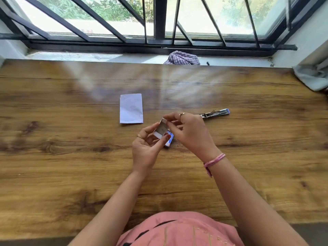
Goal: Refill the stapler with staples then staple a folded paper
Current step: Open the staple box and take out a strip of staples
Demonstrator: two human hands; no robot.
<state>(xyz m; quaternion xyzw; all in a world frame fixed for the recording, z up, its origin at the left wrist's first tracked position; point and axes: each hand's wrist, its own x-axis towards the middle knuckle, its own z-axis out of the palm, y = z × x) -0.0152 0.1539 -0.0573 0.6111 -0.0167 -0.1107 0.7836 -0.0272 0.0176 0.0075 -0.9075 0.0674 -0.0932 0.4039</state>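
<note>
My left hand (145,148) holds a small open white staple box tray (161,129) between thumb and fingers, a little above the table. My right hand (188,130) is at the tray's far end, fingertips pinching at its rim; whether staples are between them is hidden. The blue box sleeve (169,140) lies on the table under my hands. The stapler (215,113), metal with a blue end, lies opened out flat to the right, behind my right hand. A folded white paper (131,108) lies flat to the left of my hands.
The wooden table (71,139) stretches wide on both sides. A checked cloth (182,58) lies on the window sill beyond the far edge. A grey cloth (312,77) hangs at the far right corner. Window bars stand behind.
</note>
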